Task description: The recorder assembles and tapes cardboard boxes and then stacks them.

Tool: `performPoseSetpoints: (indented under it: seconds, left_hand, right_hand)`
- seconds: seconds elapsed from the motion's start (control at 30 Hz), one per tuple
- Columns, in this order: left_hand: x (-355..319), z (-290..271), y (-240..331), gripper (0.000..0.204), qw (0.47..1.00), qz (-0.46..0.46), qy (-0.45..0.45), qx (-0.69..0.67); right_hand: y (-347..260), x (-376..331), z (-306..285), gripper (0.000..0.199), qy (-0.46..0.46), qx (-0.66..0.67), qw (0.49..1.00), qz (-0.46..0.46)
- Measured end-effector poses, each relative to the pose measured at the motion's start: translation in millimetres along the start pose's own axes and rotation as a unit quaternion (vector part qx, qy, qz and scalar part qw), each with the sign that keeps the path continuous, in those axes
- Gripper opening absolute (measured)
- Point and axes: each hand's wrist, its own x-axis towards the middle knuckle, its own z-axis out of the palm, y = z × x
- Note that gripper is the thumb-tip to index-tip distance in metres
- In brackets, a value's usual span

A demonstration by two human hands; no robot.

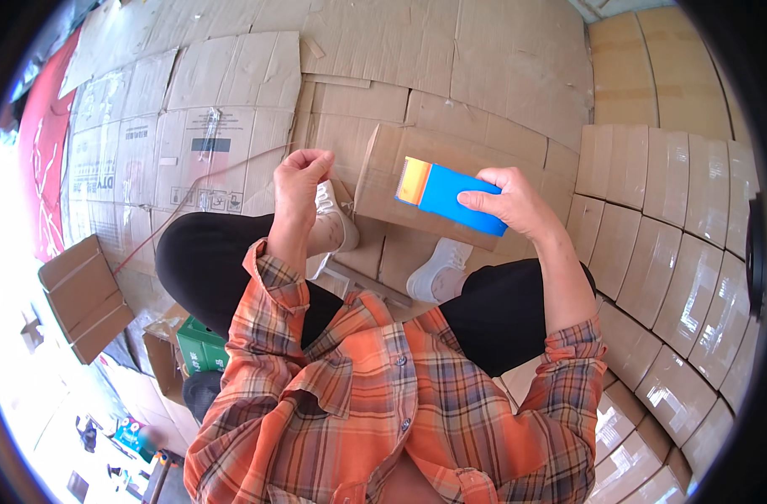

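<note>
In my right hand [516,200] is a flat blue box [457,200], gripped at its right end with the thumb on top. A yellow-orange part [414,180] sticks out of the box's left end. My left hand [302,186] is up to the left of the box, apart from it, with thumb and fingertips pinched together. Whatever may be between those fingertips is too small to make out. Below the blue box lies a brown cardboard carton [377,178], partly covered by it.
Flattened cardboard [367,42] covers the floor ahead. Stacked sealed cartons [652,244] rise on the right. My white shoes [434,270] are close below the carton. At the left are a reddish cord [232,165], an upright carton [85,298] and a green box [202,346].
</note>
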Motion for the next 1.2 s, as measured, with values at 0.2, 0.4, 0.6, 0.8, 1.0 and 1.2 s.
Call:
performPoseSetpoints:
  seconds: [0.2, 0.4, 0.6, 0.8, 1.0, 1.2]
  left_hand:
    - [11.7, 0.7, -10.4, 0.011, 0.998, 0.052, 0.024, 0.041]
    - [18.1, -1.1, -18.1, 0.008, 0.997, 0.055, 0.037, 0.041]
    - [22.3, -1.9, -26.2, 0.008, 0.996, 0.067, 0.046, 0.032]
    - [31.2, -3.0, -45.8, 0.008, 0.996, 0.046, 0.065, 0.035]
    - [37.7, 1.1, -70.4, 0.010, 0.998, -0.034, 0.044, 0.002]
    - [37.9, 15.5, -96.4, 0.031, 0.978, -0.179, -0.010, -0.108]
  right_hand:
    - [-1.5, 6.3, 1.6, 0.041, 0.003, -0.007, 1.000, 0.003]
    - [-2.8, 11.8, 5.5, 0.039, 0.003, -0.020, 1.000, 0.015]
    - [-2.8, 18.5, 9.1, 0.041, 0.011, -0.051, 0.998, 0.036]
    - [-9.8, 30.1, 16.5, 0.044, 0.016, -0.111, 0.991, 0.072]
    - [-12.9, 38.5, 22.1, 0.045, 0.005, -0.127, 0.988, 0.089]
    - [-13.2, 36.9, 20.5, 0.041, 0.006, -0.082, 0.991, 0.102]
